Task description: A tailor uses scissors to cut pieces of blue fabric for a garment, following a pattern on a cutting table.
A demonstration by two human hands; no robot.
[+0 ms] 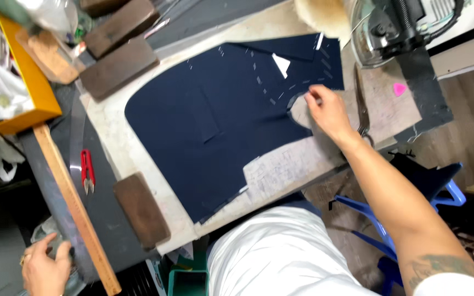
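A navy fabric piece (pixel 215 120) with white chalk dashes lies flat on a pale board (pixel 286 170). My right hand (pixel 327 112) reaches across to the curved cut-out at its far edge, and the fingertips pinch the cloth there. My left hand (pixel 42 268) is down at the near corner of the grey mat (pixel 105 192), fingers curled at the end of a clear ruler (pixel 75 137) and beside a long wooden ruler (pixel 75 211). Whether that hand grips anything is unclear.
Dark scissors (pixel 361 104) and a pink chalk (pixel 399 89) lie just past my right hand, below an iron (pixel 396 27). Brown block weights (pixel 119 68) (pixel 141 211), red thread snips (pixel 87 171), a yellow box (pixel 31 87) and a blue stool (pixel 412 203) surround the board.
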